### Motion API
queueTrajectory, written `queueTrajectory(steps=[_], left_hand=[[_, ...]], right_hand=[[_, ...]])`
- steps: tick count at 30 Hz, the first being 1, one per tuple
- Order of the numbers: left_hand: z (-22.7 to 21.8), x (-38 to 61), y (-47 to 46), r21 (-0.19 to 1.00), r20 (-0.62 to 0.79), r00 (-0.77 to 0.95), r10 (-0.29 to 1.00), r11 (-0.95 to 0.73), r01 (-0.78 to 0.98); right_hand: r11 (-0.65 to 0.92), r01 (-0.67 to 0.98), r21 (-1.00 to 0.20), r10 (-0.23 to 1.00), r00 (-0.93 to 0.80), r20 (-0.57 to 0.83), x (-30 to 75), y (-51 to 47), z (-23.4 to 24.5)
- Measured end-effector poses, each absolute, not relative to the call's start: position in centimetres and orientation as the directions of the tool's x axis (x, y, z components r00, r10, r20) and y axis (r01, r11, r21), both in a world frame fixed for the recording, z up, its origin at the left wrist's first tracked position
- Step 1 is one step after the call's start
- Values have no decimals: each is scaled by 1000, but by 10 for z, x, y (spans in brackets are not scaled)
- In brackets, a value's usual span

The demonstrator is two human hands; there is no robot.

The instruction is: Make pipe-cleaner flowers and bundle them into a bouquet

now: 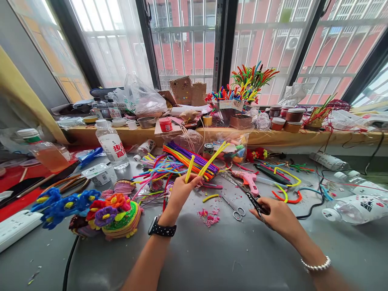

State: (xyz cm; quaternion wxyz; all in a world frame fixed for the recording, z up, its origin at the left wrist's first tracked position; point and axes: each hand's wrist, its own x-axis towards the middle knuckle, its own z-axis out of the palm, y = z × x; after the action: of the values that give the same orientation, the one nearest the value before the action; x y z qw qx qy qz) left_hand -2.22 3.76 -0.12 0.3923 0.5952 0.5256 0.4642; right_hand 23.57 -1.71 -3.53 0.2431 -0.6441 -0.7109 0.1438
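Observation:
My left hand (181, 195) is closed on yellow pipe cleaners (214, 158), whose fuzzy ends stick up past the fingers. A short yellow piece (190, 169) also rises from this grip. In my right hand (274, 214) is a pair of large dark-handled scissors (253, 202), blades pointing up and left, apart from the yellow stems. Between the hands lie small silver scissors (235, 209), a cut yellow piece (210, 198) and pink fuzz scraps (209, 217). Behind my left hand lies a bundle of purple, orange and yellow pipe cleaners (188, 159).
A pink glue gun (247, 180) lies just beyond the large scissors. Pipe-cleaner flowers (106, 210) stand at the left, near a water bottle (112, 145). Plastic bottles (357, 208) lie at the right. Jars and craft supplies line the wooden sill (139, 137).

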Motion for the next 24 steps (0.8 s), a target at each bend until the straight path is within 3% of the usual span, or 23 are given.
queueTrajectory(steps=[5,9,14,18,20,22,24], left_hand=[[-1,-24,39,948,161,-74,984,-134,289],[-4,-26,41,926,187,-102,977,-141,352],[-4,-26,41,931,149,-101,984,-106,349],[-5,-24,40,966,121,-36,992,-110,233],[-4,-23,39,980,69,14,998,-71,188],[-3,-22,37,987,-23,92,995,8,162],[-1,-20,34,986,-107,184,977,81,143]], right_hand=[[105,967,-233,994,-94,60,247,-16,-40],[69,984,-162,998,-67,16,254,-15,-46],[153,951,-270,987,-159,-1,265,-12,-51],[131,928,-350,990,-141,-3,271,-12,-44],[164,874,-458,986,-165,37,264,-14,-34],[224,732,-643,975,-171,144,248,-15,-22],[198,561,-804,980,-108,166,225,-11,-12]])
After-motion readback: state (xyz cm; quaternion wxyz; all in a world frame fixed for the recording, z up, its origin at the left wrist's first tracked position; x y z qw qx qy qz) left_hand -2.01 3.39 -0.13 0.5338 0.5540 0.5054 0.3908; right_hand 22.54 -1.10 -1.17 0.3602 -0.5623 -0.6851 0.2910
